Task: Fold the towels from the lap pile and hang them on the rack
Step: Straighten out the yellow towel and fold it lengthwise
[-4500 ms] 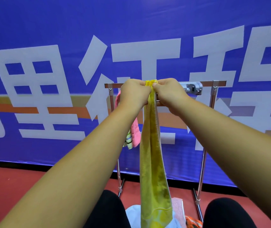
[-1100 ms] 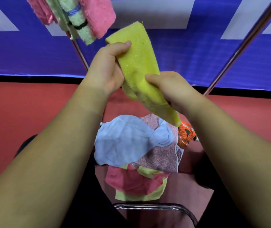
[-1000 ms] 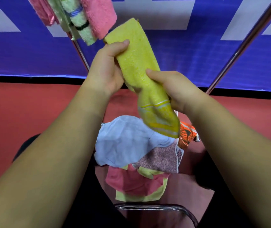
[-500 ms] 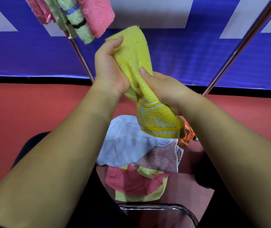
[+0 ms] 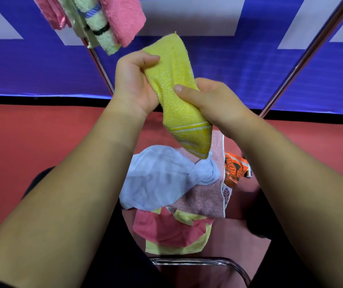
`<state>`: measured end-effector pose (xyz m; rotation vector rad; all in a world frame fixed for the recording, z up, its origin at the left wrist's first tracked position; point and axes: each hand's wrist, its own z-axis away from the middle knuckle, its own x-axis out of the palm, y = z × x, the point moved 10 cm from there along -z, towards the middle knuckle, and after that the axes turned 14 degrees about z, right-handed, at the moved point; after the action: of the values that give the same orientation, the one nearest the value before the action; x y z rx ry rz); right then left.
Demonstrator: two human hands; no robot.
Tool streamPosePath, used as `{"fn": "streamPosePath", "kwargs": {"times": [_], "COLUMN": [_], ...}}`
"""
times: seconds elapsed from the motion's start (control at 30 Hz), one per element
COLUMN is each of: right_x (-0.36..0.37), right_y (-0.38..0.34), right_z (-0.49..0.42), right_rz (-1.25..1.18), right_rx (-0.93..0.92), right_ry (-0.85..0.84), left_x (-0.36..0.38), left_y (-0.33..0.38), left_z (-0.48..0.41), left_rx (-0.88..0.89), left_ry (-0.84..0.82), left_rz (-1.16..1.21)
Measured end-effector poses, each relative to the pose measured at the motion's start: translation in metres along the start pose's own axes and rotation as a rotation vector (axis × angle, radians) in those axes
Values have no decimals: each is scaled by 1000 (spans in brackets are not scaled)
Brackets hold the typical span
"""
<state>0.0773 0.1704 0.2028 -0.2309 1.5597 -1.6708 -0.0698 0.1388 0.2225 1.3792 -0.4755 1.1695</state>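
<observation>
**Yellow towel held on a slant, with the rack up and beyond it**

The yellow towel (image 5: 174, 88) sits in the middle of the frame, folded into a narrow band and held in the air above the lap pile (image 5: 197, 202). Its long axis runs on a slant: the plain end points up toward the top centre, and the striped end hangs toward the lower right, just over the knotted light blue cloth (image 5: 158, 179).

Both hands have hold of it. The left hand (image 5: 133, 84) is curled round the upper stretch, thumb across the front. The right hand (image 5: 210, 98) grips lower down from the other side, with its thumb pressed on the nap.

The rack (image 5: 303, 59) shows only as two slanting metal legs, one on the right and one behind the left hand. Its top bar is out of view above. A pink towel (image 5: 124, 17) and a striped pale towel (image 5: 97, 28) already hang in the upper left.

To my eye, the rack lies up and away from both hands. The towel's upper end and the left hand are nearer the hung pair, so the left hand would lead the lift. The band needs turning so it drapes across the bar just to the right of them.
</observation>
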Motion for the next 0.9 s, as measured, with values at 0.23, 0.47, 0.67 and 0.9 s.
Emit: {"fn": "streamPosePath", "kwargs": {"times": [0.23, 0.47, 0.67, 0.9], "right_x": [4, -5, -15, -27], "right_y": [-1, 11, 32, 50], "right_z": [0, -6, -13, -26], "right_rz": [-271, -637, -759, -814], "right_rx": [0, 132, 248, 276], "right_ry": [-43, 31, 169, 275], "left_x": [-4, -11, -19, -23], "left_y": [-13, -52, -59, -53], "left_z": [1, 14, 27, 16], "left_rx": [-131, -441, -536, -443], "left_ry": [45, 47, 20, -69], "left_rz": [-165, -416, -774, -864]}}
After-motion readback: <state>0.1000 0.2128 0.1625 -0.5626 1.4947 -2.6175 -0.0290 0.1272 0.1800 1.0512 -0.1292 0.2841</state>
